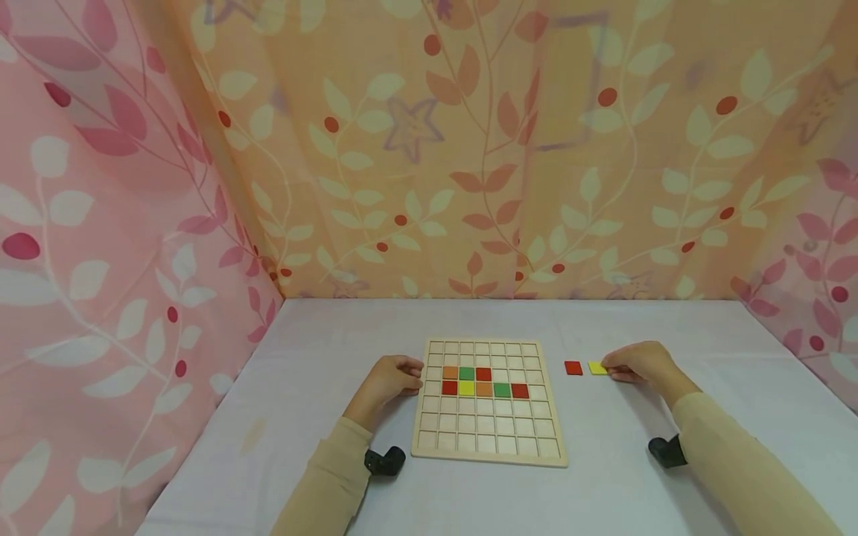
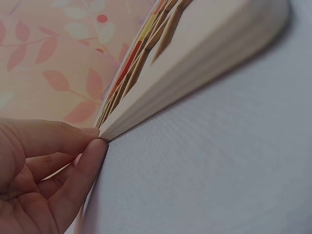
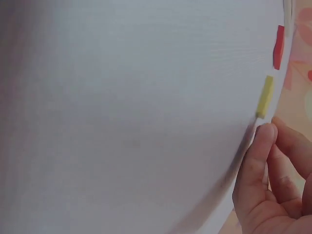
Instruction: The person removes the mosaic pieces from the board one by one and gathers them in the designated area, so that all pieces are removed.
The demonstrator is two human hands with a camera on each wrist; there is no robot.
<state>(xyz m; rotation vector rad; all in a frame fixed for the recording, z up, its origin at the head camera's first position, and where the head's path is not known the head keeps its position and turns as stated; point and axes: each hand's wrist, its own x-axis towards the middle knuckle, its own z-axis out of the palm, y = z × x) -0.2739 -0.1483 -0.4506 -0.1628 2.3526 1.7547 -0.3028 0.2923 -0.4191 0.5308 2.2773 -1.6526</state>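
A wooden grid board [image 1: 485,425] lies flat on the table, with several orange, green, red and yellow square tiles in two rows of its cells. My left hand [image 1: 392,376] is at the board's left edge, and in the left wrist view its thumb and forefinger pinch that edge. Right of the board lie a red tile [image 1: 573,368] and a yellow tile [image 1: 596,368]. My right hand [image 1: 640,362] is beside the yellow tile, thumb and forefinger tips together. In the right wrist view a small gap shows between those fingertips [image 3: 265,134] and the yellow tile [image 3: 264,97].
A white cloth covers the table [image 1: 335,335]. Patterned curtains hang behind it [image 1: 375,164] and at both sides. A black device is strapped on each wrist, one at the left sleeve [image 1: 385,461] and one at the right [image 1: 666,452].
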